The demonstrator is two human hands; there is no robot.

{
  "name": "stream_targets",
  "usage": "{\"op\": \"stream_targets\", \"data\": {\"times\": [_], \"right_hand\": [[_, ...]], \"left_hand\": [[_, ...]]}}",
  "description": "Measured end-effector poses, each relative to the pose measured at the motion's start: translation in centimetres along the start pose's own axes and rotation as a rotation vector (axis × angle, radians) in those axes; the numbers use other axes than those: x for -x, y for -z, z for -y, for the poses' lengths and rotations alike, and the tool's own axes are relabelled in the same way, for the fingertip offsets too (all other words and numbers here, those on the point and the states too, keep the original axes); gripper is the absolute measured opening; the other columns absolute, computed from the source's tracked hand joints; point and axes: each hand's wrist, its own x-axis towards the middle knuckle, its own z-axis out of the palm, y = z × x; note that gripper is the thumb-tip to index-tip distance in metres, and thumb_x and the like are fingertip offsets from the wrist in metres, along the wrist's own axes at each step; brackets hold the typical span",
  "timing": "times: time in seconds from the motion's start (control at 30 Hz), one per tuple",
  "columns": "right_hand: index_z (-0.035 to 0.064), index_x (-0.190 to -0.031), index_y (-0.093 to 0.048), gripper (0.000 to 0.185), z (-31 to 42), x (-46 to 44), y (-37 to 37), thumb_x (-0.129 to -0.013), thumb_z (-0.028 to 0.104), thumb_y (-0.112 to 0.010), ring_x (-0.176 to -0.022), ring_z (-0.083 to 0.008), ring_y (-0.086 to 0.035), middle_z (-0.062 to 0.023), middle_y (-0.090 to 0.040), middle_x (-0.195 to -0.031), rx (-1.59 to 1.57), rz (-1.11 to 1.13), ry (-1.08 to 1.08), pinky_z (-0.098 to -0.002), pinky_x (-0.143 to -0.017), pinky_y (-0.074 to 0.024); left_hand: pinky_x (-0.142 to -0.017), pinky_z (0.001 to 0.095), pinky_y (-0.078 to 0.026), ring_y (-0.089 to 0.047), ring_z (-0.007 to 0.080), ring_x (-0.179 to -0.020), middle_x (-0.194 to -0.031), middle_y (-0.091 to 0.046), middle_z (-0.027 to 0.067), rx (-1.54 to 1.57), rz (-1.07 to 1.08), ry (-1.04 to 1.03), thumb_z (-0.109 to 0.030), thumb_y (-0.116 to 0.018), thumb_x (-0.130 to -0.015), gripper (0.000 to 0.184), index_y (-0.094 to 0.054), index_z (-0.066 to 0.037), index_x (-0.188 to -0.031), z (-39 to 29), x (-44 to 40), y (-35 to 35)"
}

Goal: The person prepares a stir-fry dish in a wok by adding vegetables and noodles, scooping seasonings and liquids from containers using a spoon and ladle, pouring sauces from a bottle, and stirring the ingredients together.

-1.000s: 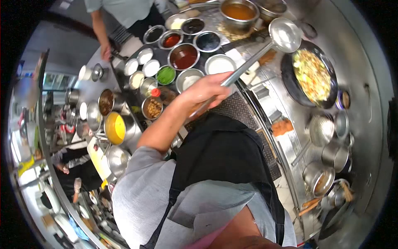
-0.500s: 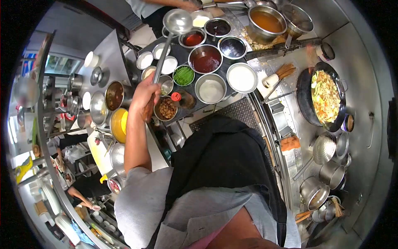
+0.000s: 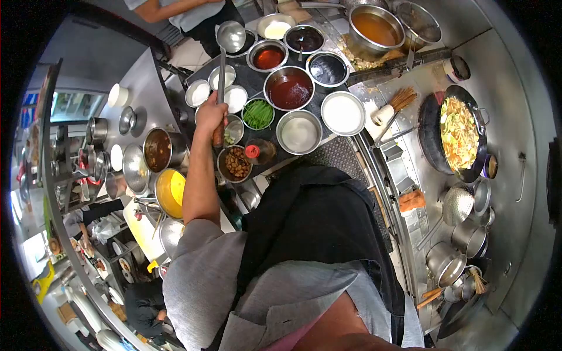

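Observation:
My left hand (image 3: pixel 211 119) is closed around the handle of a long metal ladle (image 3: pixel 231 37). The ladle points away from me, with its bowl at the far left of the seasoning station, in front of a dark-filled bowl. Beneath and around my hand are a bowl of chopped pale pieces (image 3: pixel 233 130), a bowl of cut green vegetable (image 3: pixel 258 114) and bowls of white seasoning (image 3: pixel 236 98). A bowl of brown chunks (image 3: pixel 235 164) and a red-capped bottle (image 3: pixel 261 151) lie nearer my body. My right hand is outside the view.
To the right, a wok (image 3: pixel 459 134) holds sliced vegetables, with a bamboo brush (image 3: pixel 401 100) nearby. A pot of orange-brown liquid (image 3: pixel 376 28) stands at the back. Pots and a yellow-filled bowl (image 3: pixel 171 193) line the left counter. A co-worker (image 3: pixel 196 17) stands at the far side.
My left hand and the ladle have swung left, and the ladle stands more upright in view. The co-worker at the far side shows further left, arms now in front of the body.

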Motion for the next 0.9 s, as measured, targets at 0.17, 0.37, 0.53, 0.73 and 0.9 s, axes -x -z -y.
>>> {"op": "stream_targets", "data": {"times": [0.17,0.37,0.53,0.73,0.9], "right_hand": [[0.0049,-0.106,-0.067,0.032,-1.0,-0.6,-0.7,-0.095,0.033,-0.058,-0.092,-0.0296,-0.066,-0.0185,-0.072,-0.097,-0.057,-0.003,0.044,-0.0422,-0.087,-0.0478],[0.0053,-0.106,-0.068,0.03,-2.2,-1.3,-1.7,-0.093,0.031,-0.061,-0.092,-0.029,-0.066,-0.0179,-0.072,-0.098,-0.231,0.019,0.03,-0.0407,-0.086,-0.0487],[0.0055,-0.105,-0.067,0.027,2.1,1.9,1.2,-0.092,0.029,-0.063,-0.092,-0.0262,-0.066,-0.016,-0.071,-0.096,-0.073,-0.002,-0.004,-0.0384,-0.085,-0.0498],[0.0066,-0.111,-0.066,0.031,-5.3,-0.9,-0.8,-0.095,0.032,-0.058,-0.095,-0.0291,-0.067,-0.0153,-0.071,-0.099,-0.021,0.079,0.083,-0.0403,-0.086,-0.0507],[0.0102,-0.119,-0.064,0.036,-6.5,-0.1,-0.1,-0.1,0.038,-0.051,-0.106,-0.0411,-0.065,-0.0172,-0.07,-0.111,-0.005,0.019,0.045,-0.0435,-0.088,-0.0502]], "left_hand": [[-0.045,0.0297,-0.045,-0.054,0.0137,-0.045,-0.065,-0.057,0.0022,0.007,0.013,0.006,-0.007,-0.056,-0.084,0.057,-0.05,-0.005,-0.141,-0.1,-0.6,-0.2],[-0.045,0.0287,-0.044,-0.052,0.013,-0.045,-0.065,-0.055,0.0015,0.102,0.065,-0.003,-0.006,-0.055,-0.085,0.055,-0.048,-0.004,-0.139,-0.3,-0.6,0.0],[-0.046,0.0255,-0.041,-0.047,0.0119,-0.045,-0.064,-0.051,-0.0002,0.278,0.081,0.04,-0.002,-0.053,-0.088,0.06,-0.043,-0.007,-0.146,-0.8,0.0,0.0],[-0.043,0.0226,-0.034,-0.045,0.0082,-0.047,-0.063,-0.047,-0.0035,0.415,0.102,0.099,-0.006,-0.052,-0.094,0.054,-0.042,-0.009,-0.147,-3.9,3.2,-0.4],[-0.04,0.021,-0.027,-0.037,0.0064,-0.045,-0.064,-0.044,-0.0052,0.37,0.093,0.068,-0.004,-0.051,-0.093,0.066,-0.031,-0.009,-0.156,-11.3,12.4,-4.5]]}}
